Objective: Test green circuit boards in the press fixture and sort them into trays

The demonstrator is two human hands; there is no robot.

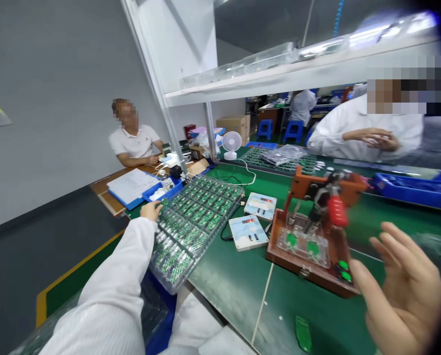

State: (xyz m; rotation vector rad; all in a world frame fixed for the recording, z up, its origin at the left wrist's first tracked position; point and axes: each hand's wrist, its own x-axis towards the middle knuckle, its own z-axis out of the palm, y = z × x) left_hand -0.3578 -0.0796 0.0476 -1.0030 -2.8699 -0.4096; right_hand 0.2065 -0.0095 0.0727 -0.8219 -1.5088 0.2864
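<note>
on a green bench (pixel 235 281) the left hand (pixel 151 211) touches the far edge of the board tray (pixel 173 282), grip unclear, while the right hand (pixel 401 291) is spread open and empty beside the jig (pixel 297 266).

Our left hand (pixel 151 211) grips the board tray (pixel 173 290) at its far-left edge; right hand (pixel 405 291) open, just right of the press fixture (pixel 309 271).
</note>
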